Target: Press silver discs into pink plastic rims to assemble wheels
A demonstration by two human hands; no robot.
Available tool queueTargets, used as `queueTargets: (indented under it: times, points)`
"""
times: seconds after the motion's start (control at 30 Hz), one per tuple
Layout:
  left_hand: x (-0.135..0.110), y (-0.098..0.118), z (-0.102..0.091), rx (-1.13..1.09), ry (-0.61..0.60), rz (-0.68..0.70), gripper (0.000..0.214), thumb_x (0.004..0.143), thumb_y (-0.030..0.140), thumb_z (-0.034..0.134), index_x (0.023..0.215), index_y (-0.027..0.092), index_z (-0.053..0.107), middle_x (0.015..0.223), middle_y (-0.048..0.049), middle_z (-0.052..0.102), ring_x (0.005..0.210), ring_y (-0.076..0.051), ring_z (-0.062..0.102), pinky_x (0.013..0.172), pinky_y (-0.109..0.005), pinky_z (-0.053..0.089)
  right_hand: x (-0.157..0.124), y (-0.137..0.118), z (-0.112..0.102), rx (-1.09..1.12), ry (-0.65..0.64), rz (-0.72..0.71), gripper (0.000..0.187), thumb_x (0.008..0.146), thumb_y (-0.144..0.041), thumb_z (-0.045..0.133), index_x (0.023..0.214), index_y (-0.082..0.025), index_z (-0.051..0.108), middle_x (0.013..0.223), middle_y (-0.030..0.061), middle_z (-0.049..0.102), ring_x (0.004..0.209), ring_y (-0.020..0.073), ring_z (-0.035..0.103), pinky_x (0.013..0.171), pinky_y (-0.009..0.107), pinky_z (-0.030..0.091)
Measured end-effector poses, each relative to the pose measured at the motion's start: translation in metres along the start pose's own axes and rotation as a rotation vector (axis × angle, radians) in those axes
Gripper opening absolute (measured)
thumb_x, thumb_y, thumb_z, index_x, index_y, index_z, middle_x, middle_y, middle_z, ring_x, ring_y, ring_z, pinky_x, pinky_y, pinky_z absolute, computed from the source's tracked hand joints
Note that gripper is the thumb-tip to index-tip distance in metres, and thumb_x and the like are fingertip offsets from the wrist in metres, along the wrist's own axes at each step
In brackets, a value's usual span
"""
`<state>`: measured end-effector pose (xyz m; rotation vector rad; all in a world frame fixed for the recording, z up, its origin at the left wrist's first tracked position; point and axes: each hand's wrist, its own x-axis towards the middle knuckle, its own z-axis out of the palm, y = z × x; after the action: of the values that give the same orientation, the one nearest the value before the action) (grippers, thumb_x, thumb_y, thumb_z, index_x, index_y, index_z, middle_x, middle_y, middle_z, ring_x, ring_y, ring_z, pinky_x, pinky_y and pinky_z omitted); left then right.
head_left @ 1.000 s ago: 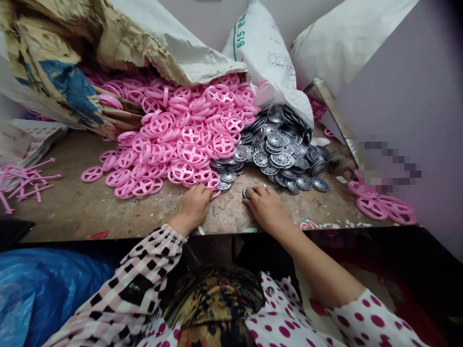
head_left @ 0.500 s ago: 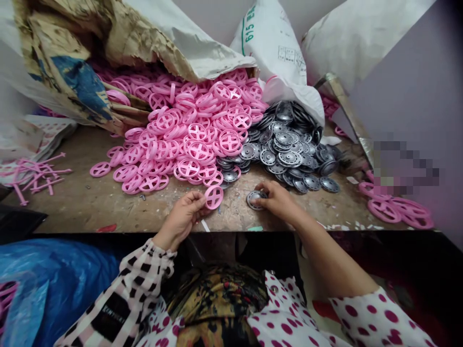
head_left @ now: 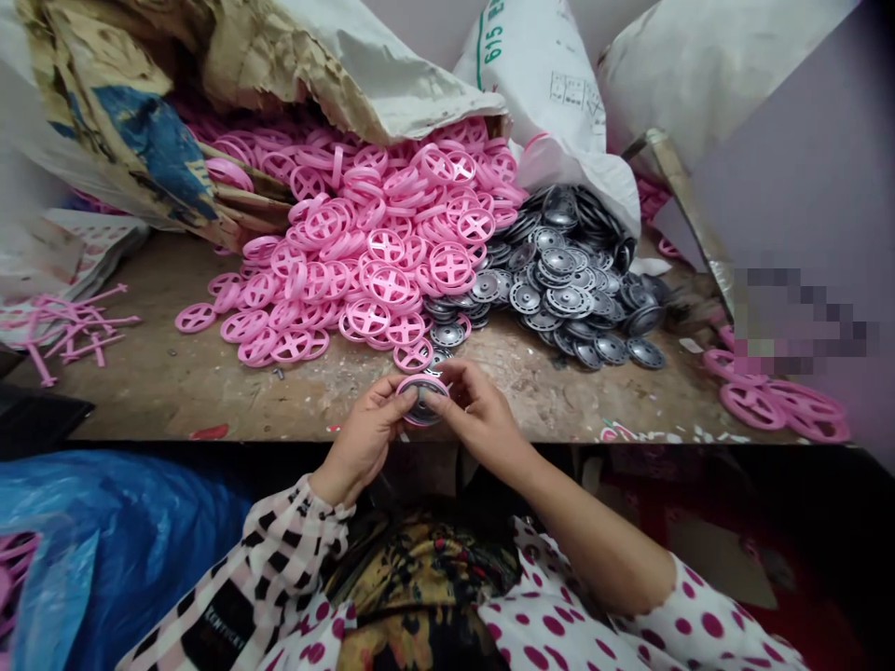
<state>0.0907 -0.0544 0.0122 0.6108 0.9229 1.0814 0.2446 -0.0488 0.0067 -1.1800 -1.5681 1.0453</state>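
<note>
You have two hands, left (head_left: pixel 362 427) and right (head_left: pixel 484 412), on one pink wheel (head_left: pixel 423 379) and one grey disc (head_left: pixel 422 411). Your one table (head_left: pixel 154 391) carries one wheel heap (head_left: pixel 389 280) and one disc heap (head_left: pixel 570 298), each of dozens, too overlapped for you to count exactly. To your right are at least three larger wheels (head_left: pixel 752 407); to your left, several rods (head_left: pixel 43 362), too tangled to number. You also have three sacks (head_left: pixel 538 79), one blue bag (head_left: pixel 154 522) and one red scrap (head_left: pixel 210 432).

Gray disc (head_left: pixel 422 413) partly hidden under fingers (head_left: pixel 446 407); blue bag (head_left: pixel 146 536) cut by left edge.
</note>
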Motion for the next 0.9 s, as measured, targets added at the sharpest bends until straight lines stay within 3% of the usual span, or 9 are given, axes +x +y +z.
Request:
queueTargets:
  times: [0.1,0.2,0.3,0.43,0.53,0.67,0.9]
  points:
    - [-0.002,0.0,0.003,0.042,-0.004,0.024,0.03,0.067,0.032,0.081,0.088,0.014,0.068,0.078,-0.0017,0.069,0.067,-0.011,0.063,0.065,-0.021,0.051,0.0,-0.002,-0.007,0.053,-0.157,0.031,0.023,0.087,-0.033,0.058,0.108,-0.022,0.058,0.095,0.0021,0.065,0.085,0.0162,0.059,0.076,0.029,0.047]
    - [-0.002,-0.004,0.007,0.07,0.023,0.067,0.03,0.065,0.033,0.081,0.083,0.014,0.067,0.073,-0.0007,0.068,0.061,-0.01,0.061,0.059,-0.02,0.05,-0.002,-0.001,-0.002,0.053,-0.073,0.034,0.018,0.086,-0.031,0.059,0.102,-0.022,0.06,0.09,0.0012,0.065,0.083,0.0163,0.058,0.075,0.029,0.046]
    - [-0.002,-0.007,0.007,0.118,0.057,0.076,0.031,0.064,0.035,0.08,0.083,0.014,0.068,0.075,-0.0011,0.068,0.059,-0.01,0.059,0.053,-0.02,0.049,-0.002,0.002,0.006,0.199,-0.004,0.125,0.015,0.081,-0.033,0.062,0.09,-0.02,0.059,0.079,-0.0005,0.061,0.073,0.0149,0.056,0.069,0.027,0.045]
    - [-0.005,-0.004,0.0,0.179,0.041,0.026,0.033,0.064,0.038,0.08,0.084,0.014,0.069,0.075,-0.0023,0.068,0.061,-0.013,0.06,0.054,-0.022,0.051,0.001,0.004,0.007,0.339,-0.176,0.186,0.022,0.078,-0.036,0.064,0.089,-0.02,0.055,0.078,-0.0012,0.059,0.071,0.0138,0.055,0.068,0.027,0.045]
    - [-0.006,0.0,-0.005,0.215,0.031,0.035,0.032,0.066,0.038,0.079,0.085,0.014,0.07,0.077,-0.003,0.068,0.065,-0.013,0.061,0.059,-0.023,0.051,-0.002,0.002,0.003,0.241,-0.242,0.128,0.024,0.083,-0.036,0.06,0.101,-0.02,0.056,0.091,0.0013,0.062,0.083,0.0156,0.057,0.078,0.029,0.046]
    - [-0.007,-0.001,-0.007,0.241,0.024,0.035,0.031,0.066,0.037,0.078,0.087,0.015,0.071,0.081,-0.0042,0.07,0.069,-0.016,0.062,0.062,-0.025,0.051,-0.012,0.003,0.004,0.05,-0.189,0.072,0.028,0.088,-0.035,0.055,0.112,-0.021,0.056,0.102,0.0033,0.064,0.093,0.0172,0.058,0.085,0.032,0.045]
    - [-0.012,-0.003,-0.007,0.438,-0.01,0.129,0.019,0.071,0.032,0.073,0.082,0.017,0.073,0.082,-0.0052,0.071,0.079,-0.019,0.062,0.073,-0.027,0.048,-0.017,0.006,0.006,0.037,-0.145,0.068,0.017,0.089,-0.033,0.054,0.096,-0.02,0.062,0.088,0.0014,0.065,0.082,0.0157,0.06,0.075,0.027,0.047]
